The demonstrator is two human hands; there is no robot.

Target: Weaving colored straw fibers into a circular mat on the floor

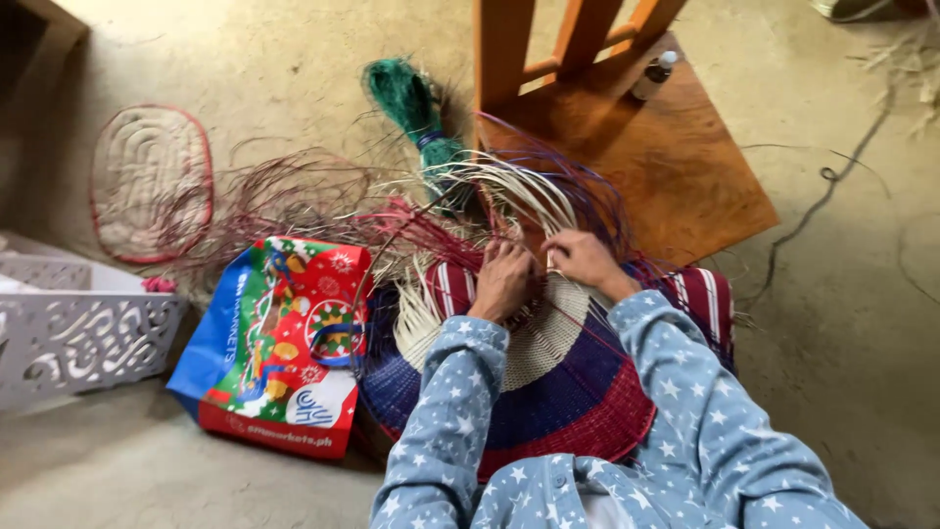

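With the woven mat (558, 377) lying across the lap, the left hand (502, 281) and right hand (585, 259) each close their grip on pale straw strands (519, 191) at its edge, which could snap or slip if pulled too hard.

A bare concrete floor (842, 323) fills the view — pale, dusty, lit by soft daylight. On it lies a square wooden board (676, 167) with orange-brown wooden legs (504, 44) rising from it at the top. A small bottle (654, 75) stands on the board. At the left sits a white cut-out plastic basket (69, 333), beside it a colourful shopping bag (279, 343). Farther back lies an oval mat (152, 181) with a red edge — flat on the floor. A thin dark cord (832, 176) trails at the right.
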